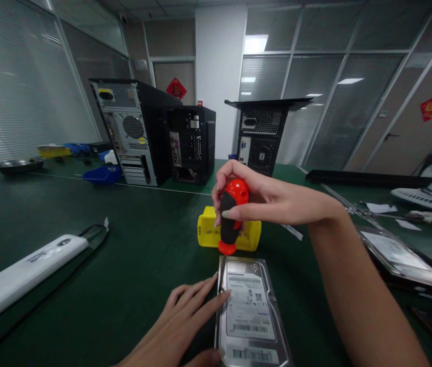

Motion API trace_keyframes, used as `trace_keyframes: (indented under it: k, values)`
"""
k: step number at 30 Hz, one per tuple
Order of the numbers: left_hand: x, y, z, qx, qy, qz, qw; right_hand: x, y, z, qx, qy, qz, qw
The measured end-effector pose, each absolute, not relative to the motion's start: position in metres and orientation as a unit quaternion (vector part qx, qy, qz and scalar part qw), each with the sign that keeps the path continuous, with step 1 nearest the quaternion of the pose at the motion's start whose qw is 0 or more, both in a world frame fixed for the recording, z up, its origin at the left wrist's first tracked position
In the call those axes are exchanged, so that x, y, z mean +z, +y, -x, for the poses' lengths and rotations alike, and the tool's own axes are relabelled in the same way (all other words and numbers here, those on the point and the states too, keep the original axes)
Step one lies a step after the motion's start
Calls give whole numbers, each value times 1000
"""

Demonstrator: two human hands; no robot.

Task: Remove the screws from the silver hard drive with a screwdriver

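A screwdriver (230,228) with a red and black handle stands nearly upright in my right hand (273,198), whose fingers wrap round the handle from above. Its thin shaft runs down to the left edge of a silver hard drive (249,312); exactly where the tip meets the drive is hard to make out. The drive lies label side up, long side pointing away from me. My left hand (178,321) rests at the drive's left side with fingers stretched out. Its index fingertip touches the label's edge, and the thumb lies against the near left corner.
Just behind the drive sits a yellow bin (209,235). Computer cases (155,132) stand at the back. A white power strip (28,272) with a black cable lies at left. Another hard drive (407,257), papers (381,208) and a keyboard (426,200) are at right.
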State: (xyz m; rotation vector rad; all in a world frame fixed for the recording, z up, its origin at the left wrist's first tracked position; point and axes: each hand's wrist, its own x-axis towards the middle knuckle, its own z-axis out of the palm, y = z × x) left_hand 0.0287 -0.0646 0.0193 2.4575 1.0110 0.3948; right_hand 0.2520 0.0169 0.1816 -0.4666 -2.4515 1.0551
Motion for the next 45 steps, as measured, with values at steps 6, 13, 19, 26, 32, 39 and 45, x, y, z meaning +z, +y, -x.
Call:
trace_keyframes:
  k: [6, 13, 19, 26, 32, 39, 45]
  values:
    - [20, -66, -27, 122, 383, -877, 263, 176, 26, -246, 312, -891, 209, 256]
    - [17, -64, -30, 146, 363, -883, 261, 175, 25, -248, 281, -899, 200, 269]
    - [18, -66, -32, 161, 363, -878, 269, 176, 23, -249, 315, -885, 212, 268]
    - [19, -67, -31, 171, 401, -847, 304, 175, 28, -249, 254, -908, 198, 268]
    - [20, -65, -31, 173, 404, -844, 307, 176, 24, -250, 287, -903, 179, 264]
    - [18, -62, -28, 156, 376, -866, 291, 177, 27, -255, 336, -892, 175, 247]
    - [14, -61, -29, 156, 380, -869, 275, 173, 25, -248, 313, -890, 202, 263]
